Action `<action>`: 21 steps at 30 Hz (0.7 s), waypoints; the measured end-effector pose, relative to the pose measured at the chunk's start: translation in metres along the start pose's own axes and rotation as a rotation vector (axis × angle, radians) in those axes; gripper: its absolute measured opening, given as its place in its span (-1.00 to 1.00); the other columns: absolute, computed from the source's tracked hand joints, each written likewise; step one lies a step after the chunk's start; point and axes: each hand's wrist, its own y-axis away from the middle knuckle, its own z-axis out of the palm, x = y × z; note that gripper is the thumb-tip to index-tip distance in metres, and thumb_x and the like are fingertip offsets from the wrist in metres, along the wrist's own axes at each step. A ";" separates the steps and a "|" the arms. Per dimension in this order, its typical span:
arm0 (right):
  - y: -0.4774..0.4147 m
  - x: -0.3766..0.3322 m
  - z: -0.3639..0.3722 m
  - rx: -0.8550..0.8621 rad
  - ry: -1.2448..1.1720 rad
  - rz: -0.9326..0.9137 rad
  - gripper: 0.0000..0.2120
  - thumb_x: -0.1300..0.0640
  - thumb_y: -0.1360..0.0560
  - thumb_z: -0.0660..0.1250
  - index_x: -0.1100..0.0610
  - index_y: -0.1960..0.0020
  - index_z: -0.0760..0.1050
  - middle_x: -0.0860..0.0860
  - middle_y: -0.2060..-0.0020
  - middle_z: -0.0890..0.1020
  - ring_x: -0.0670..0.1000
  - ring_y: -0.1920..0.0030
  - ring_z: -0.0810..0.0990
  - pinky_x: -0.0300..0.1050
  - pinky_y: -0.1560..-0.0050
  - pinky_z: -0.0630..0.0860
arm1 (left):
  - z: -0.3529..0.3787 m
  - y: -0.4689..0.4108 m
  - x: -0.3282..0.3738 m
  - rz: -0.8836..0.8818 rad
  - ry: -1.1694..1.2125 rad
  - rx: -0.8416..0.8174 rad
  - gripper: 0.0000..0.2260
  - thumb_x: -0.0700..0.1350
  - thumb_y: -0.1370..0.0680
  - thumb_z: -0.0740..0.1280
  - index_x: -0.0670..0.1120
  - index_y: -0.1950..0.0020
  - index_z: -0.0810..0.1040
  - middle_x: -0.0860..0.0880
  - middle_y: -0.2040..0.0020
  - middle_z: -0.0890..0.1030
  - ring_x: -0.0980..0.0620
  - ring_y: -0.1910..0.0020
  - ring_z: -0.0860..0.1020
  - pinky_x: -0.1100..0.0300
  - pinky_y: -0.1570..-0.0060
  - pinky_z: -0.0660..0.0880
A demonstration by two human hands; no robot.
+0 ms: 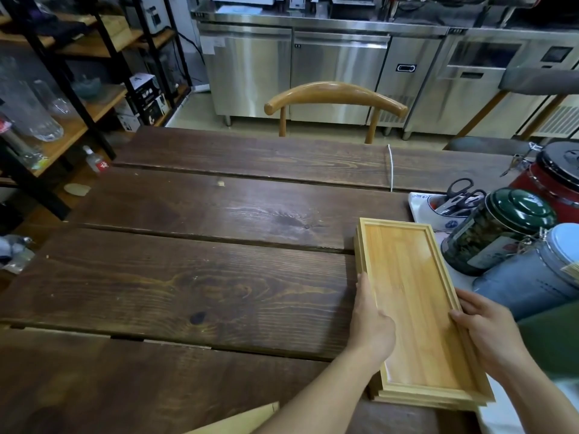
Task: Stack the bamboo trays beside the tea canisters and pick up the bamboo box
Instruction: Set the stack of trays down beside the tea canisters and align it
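The trays (413, 305) sit stacked on the table (194, 277), just left of the canisters (498, 233). The left hand (371, 321) presses flat against the stack's left edge, fingers together. The right hand (488, 330) clasps the right edge, thumb on the rim.

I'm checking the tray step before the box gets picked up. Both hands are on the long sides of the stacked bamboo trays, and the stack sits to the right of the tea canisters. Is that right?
Not quite. The head view shows the left hand and right hand on the long sides of the stacked bamboo trays, but the stack sits to the left of the tea canisters, not the right.
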 end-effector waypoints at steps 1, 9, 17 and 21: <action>0.000 0.002 0.000 0.002 0.015 -0.005 -0.56 0.42 -0.49 0.18 0.25 -0.36 0.32 0.19 -0.23 0.51 0.09 -0.11 0.46 0.12 -0.21 0.38 | 0.000 0.002 0.000 -0.004 -0.001 -0.003 -0.34 -0.34 -0.55 0.07 0.19 -0.54 0.02 0.08 -0.55 0.18 0.08 -0.51 0.17 0.04 -0.50 0.15; 0.002 0.003 0.002 -0.034 0.047 0.007 -0.53 0.35 -0.49 0.22 0.15 -0.38 0.30 0.15 -0.27 0.46 0.15 -0.21 0.43 0.23 -0.28 0.34 | 0.003 0.005 -0.002 0.023 0.009 -0.021 -0.35 -0.20 -0.61 0.18 0.11 -0.56 -0.11 0.08 -0.59 0.00 0.05 -0.55 0.05 0.09 -0.50 0.06; 0.004 0.003 -0.001 -0.078 0.077 -0.020 -0.54 0.33 -0.53 0.17 0.16 -0.41 0.25 0.15 -0.30 0.44 0.10 -0.22 0.41 0.11 -0.27 0.30 | 0.005 0.011 -0.008 -0.010 0.002 -0.066 -0.36 -0.15 -0.64 0.11 0.14 -0.54 -0.24 0.08 -0.59 -0.15 0.03 -0.56 -0.06 0.04 -0.50 -0.04; 0.005 0.003 0.000 -0.096 0.088 -0.034 -0.54 0.33 -0.53 0.16 0.16 -0.41 0.25 0.17 -0.32 0.43 0.03 -0.17 0.39 0.07 -0.23 0.30 | 0.004 0.009 -0.012 -0.014 0.040 -0.056 -0.35 -0.16 -0.63 0.13 0.15 -0.54 -0.21 0.09 -0.59 -0.10 0.02 -0.55 -0.01 0.00 -0.50 0.01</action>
